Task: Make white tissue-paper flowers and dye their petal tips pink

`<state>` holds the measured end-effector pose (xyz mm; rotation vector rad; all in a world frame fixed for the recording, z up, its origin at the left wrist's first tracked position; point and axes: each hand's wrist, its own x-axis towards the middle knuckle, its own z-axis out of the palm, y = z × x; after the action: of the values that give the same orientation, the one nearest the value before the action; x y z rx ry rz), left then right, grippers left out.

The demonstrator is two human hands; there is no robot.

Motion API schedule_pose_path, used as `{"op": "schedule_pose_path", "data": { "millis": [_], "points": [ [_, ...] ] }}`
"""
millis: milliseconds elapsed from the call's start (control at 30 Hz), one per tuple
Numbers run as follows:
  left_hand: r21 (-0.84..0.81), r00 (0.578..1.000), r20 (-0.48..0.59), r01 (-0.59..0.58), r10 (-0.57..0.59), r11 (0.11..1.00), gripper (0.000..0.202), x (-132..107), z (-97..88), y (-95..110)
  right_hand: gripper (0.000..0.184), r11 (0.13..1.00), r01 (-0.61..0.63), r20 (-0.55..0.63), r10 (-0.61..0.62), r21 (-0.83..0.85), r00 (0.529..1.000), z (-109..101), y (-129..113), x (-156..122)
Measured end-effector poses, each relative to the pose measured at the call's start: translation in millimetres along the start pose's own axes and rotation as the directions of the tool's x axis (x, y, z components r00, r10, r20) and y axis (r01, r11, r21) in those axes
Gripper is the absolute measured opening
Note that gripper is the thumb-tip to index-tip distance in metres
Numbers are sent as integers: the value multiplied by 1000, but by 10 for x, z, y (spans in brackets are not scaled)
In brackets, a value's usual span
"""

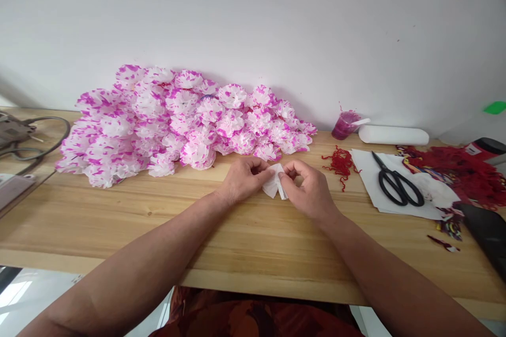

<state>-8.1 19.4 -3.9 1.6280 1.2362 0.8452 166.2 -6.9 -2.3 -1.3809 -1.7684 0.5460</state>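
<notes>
Between my two hands, just above the wooden table (pixel 158 221), is a small folded piece of white tissue paper (pixel 272 185). My left hand (pixel 245 179) pinches its left side between thumb and fingers. On the other side my right hand (pixel 306 185) grips the paper's right edge, thumb toward me. The lower part of the paper splits into two flaps. Right behind the hands lies a big heap of white paper flowers (pixel 197 116) with magenta-stained petal edges, piled against the wall.
To the right are red yarn pieces (pixel 341 163), a cup of magenta liquid (pixel 346 125), a white roll (pixel 393 135), and black scissors (pixel 397 181) on white paper sheets (pixel 367 181). A red yarn pile (pixel 466 174) lies farther right. A grey cable (pixel 59 139) curls at left.
</notes>
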Motion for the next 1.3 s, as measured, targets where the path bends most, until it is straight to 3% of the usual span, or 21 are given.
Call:
{"op": "schedule_pose_path", "data": {
  "millis": [500, 767, 1000, 1300],
  "points": [
    [13, 1000, 25, 9, -10, 1000, 21, -3, 2, -3, 11, 997, -69, 35, 68, 23, 997, 0, 6, -3],
    [63, 1000, 3, -12, 12, 998, 26, -23, 8, 22, 10, 999, -33, 27, 32, 27, 999, 19, 5, 4],
    [62, 1000, -26, -8, 10, 998, 22, -1, 18, -22, 13, 999, -39, 0, 39, -17, 999, 4, -16, -2],
    [55, 999, -40, -15, 18, 998, 16, -19, 33, -14, 16, 993, -79, 51, 84, -91, 995, 27, 31, -10]
  ]
}}
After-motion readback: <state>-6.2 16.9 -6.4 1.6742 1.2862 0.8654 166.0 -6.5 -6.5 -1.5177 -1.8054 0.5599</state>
